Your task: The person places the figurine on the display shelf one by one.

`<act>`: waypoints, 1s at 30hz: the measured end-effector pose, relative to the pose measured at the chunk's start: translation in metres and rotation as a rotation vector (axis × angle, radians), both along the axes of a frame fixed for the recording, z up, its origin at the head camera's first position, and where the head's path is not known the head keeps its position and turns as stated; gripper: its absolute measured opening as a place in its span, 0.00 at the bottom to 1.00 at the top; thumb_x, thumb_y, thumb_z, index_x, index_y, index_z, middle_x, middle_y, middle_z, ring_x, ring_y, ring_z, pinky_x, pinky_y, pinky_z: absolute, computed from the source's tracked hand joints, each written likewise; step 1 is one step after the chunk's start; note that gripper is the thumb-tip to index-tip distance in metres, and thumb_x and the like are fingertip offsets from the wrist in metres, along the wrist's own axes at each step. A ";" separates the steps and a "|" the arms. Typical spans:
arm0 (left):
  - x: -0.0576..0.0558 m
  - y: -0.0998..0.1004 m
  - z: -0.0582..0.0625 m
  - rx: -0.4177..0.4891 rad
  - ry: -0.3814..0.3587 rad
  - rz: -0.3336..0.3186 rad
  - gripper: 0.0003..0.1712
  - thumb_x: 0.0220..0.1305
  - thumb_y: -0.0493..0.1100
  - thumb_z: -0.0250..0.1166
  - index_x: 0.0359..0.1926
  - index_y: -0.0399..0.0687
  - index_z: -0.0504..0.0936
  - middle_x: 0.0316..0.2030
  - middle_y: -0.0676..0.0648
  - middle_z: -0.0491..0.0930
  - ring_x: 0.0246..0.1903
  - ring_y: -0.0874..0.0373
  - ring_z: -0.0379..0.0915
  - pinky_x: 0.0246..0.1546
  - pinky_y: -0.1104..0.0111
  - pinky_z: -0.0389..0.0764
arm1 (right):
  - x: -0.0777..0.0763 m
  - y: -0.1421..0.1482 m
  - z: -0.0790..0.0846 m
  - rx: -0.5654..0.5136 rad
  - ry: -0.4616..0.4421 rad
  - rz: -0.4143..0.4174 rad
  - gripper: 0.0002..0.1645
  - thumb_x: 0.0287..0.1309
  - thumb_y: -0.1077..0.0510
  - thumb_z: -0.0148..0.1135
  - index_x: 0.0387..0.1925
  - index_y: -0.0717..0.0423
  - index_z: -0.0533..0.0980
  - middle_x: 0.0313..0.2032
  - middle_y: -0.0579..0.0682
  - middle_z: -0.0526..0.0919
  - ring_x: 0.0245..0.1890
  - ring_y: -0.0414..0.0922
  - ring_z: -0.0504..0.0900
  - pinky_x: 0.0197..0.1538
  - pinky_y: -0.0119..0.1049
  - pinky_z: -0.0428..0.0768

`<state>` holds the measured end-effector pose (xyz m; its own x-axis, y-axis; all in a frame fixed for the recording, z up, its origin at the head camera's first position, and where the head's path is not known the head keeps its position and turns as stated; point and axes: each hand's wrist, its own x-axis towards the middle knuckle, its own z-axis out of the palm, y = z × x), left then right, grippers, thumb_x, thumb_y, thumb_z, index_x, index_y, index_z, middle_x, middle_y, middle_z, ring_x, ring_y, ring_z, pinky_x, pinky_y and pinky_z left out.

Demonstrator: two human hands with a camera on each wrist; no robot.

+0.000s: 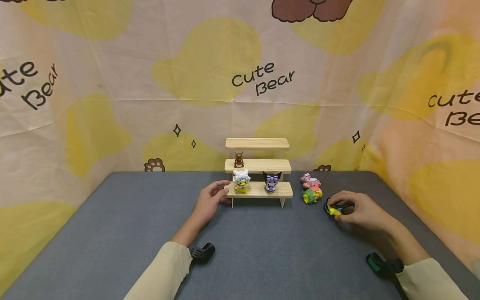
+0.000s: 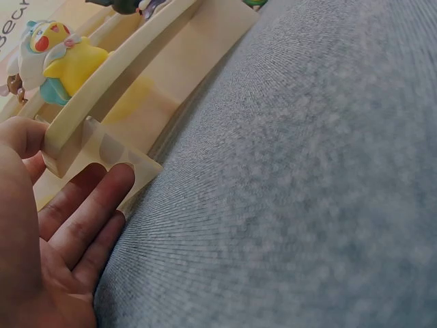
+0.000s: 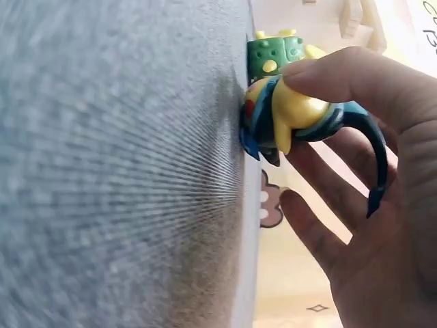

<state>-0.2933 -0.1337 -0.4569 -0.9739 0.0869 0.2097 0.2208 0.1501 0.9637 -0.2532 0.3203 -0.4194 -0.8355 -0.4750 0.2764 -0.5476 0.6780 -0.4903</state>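
My right hand pinches a yellow toy figurine in a dark blue outfit with a long dark curved tail. The figurine lies on its side, low over the table. At the left end of a three-step wooden display stand, my left hand grips the lowest step, thumb at its edge and other fingers below. On that step stand a yellow figurine with a white hood and a purple-and-black figurine. A small brown figurine sits on the middle step, at the left.
Right of the stand, a pink figurine and a green-and-yellow figurine lie close together. The dark grey tabletop reaches back to a printed cloth backdrop. Both wrists wear black bands.
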 end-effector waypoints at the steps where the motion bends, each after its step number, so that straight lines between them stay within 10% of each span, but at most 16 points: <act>1: 0.000 0.000 0.000 0.000 -0.002 0.001 0.17 0.73 0.39 0.60 0.60 0.41 0.80 0.48 0.31 0.85 0.33 0.47 0.87 0.45 0.55 0.87 | 0.000 0.000 0.001 0.017 0.020 -0.006 0.21 0.48 0.60 0.79 0.47 0.46 0.84 0.48 0.45 0.86 0.44 0.30 0.79 0.42 0.27 0.81; 15: -0.001 0.000 -0.002 -0.007 -0.004 -0.004 0.18 0.74 0.40 0.59 0.61 0.41 0.80 0.49 0.32 0.85 0.35 0.45 0.87 0.46 0.55 0.87 | 0.005 0.003 0.009 0.100 0.070 -0.078 0.18 0.46 0.48 0.82 0.37 0.43 0.82 0.41 0.43 0.86 0.36 0.28 0.79 0.39 0.33 0.84; 23: 0.000 -0.001 0.000 -0.010 0.005 0.002 0.18 0.74 0.41 0.59 0.61 0.42 0.80 0.45 0.33 0.85 0.33 0.49 0.87 0.45 0.58 0.88 | 0.003 -0.005 0.009 0.168 0.094 -0.156 0.19 0.47 0.47 0.81 0.28 0.45 0.76 0.31 0.40 0.76 0.30 0.37 0.74 0.30 0.28 0.69; 30: 0.000 -0.001 0.000 -0.007 0.007 -0.002 0.18 0.74 0.40 0.59 0.60 0.41 0.80 0.46 0.32 0.85 0.33 0.49 0.87 0.44 0.58 0.88 | 0.000 -0.003 0.010 0.246 0.015 -0.217 0.20 0.48 0.57 0.78 0.42 0.52 0.79 0.38 0.46 0.87 0.41 0.48 0.84 0.41 0.43 0.83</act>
